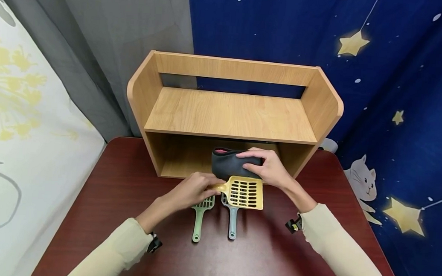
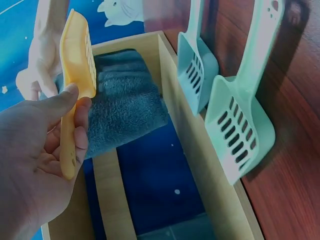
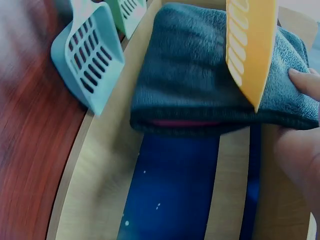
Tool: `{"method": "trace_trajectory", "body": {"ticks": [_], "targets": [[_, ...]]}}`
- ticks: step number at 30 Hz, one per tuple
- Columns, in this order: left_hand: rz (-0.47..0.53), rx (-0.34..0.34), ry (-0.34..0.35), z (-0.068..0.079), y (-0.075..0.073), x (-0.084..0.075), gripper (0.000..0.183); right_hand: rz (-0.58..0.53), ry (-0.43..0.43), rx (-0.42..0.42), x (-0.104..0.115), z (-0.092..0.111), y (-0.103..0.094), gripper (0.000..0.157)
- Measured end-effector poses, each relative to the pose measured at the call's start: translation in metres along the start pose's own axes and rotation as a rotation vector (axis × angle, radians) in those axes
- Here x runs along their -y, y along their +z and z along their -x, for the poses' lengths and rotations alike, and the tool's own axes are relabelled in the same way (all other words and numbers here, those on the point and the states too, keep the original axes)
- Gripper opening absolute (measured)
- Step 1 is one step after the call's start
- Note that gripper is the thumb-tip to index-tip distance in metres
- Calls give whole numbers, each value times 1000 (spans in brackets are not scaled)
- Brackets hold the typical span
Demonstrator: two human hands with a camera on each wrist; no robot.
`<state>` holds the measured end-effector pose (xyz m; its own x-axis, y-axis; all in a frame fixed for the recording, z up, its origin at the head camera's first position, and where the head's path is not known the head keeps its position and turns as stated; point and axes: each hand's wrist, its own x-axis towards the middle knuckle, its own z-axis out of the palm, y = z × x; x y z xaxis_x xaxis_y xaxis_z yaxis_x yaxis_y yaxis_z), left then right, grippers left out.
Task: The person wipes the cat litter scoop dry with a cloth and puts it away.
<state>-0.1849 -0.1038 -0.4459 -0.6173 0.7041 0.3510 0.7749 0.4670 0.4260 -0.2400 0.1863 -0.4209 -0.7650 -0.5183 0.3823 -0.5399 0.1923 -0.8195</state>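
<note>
My left hand (image 1: pixel 196 190) grips a yellow slotted litter scoop (image 2: pixel 77 60) by its handle, with the scoop's head pointing right. A folded dark grey towel (image 1: pixel 226 167) with some pink showing inside its fold is pinched in my right hand (image 1: pixel 269 168), thumb near and fingers over the top. In the head view the towel overlaps the lower compartment of the wooden shelf (image 1: pixel 230 115), and the yellow scoop is in front of the towel's lower edge. Below the hands are a green scoop (image 1: pixel 198 224) and a blue scoop (image 1: pixel 232 222), handles toward me; the yellow scoop partly covers the blue one's head.
The shelf stands at the back of a dark red table (image 1: pixel 132 191), with tall side panels and a back rail. Behind it hang a grey curtain (image 1: pixel 116 32) and a blue star-patterned curtain (image 1: pixel 275 26). A white patterned cloth (image 1: pixel 18 175) hangs at the left.
</note>
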Motion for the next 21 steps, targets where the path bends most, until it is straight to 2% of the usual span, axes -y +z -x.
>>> {"method": "trace_trajectory", "body": {"ticks": [3, 7, 10, 15, 16, 18, 21], "targets": [[-8, -9, -8, 0, 2, 0, 30, -9, 28, -15, -1, 3, -1, 29], [-27, -17, -39, 6, 0, 2, 28, -9, 91, -33, -5, 17, -14, 29], [-29, -27, -53, 11, -2, 5, 30, 48, 135, -59, -8, 29, -25, 30], [2, -77, -82, 20, -4, 10, 30, 135, 258, -185, -6, 49, -39, 35], [13, -89, -91, 21, -4, 11, 30, 122, 288, -213, -5, 53, -40, 37], [36, -114, -103, 23, -5, 12, 30, 15, 357, -258, -3, 59, -41, 41], [54, -147, -106, 24, -4, 13, 31, -273, 431, -292, -1, 67, -37, 50]]}}
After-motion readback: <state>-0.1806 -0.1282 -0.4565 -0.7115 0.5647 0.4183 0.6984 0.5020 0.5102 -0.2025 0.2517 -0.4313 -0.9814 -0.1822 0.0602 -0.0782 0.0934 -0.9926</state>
